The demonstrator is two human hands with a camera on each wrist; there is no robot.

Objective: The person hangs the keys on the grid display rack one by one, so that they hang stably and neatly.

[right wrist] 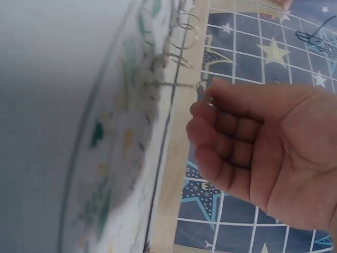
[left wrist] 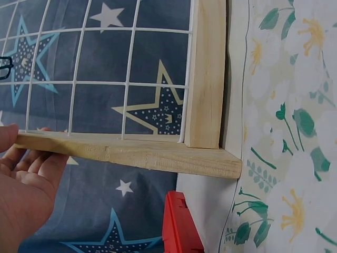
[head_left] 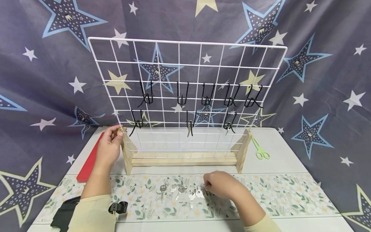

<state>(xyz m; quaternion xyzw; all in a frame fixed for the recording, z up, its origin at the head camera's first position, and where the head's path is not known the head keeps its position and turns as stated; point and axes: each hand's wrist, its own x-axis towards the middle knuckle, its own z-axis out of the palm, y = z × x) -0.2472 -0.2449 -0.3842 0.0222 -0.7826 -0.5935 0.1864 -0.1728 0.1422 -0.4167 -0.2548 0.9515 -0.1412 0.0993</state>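
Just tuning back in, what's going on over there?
A person's left hand grips the wooden side support of the wire rack; the right hand pinches what looks like a key. More keys lie on the patterned cloth. Two lower-row hooks hold keys; the others seem bare.

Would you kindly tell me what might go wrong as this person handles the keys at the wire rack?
The right hand pinches one small key, which could slip and drop. The loose keys lie close together and might tangle. If the left hand jolts the wooden frame it grips, the hung keys may swing off.
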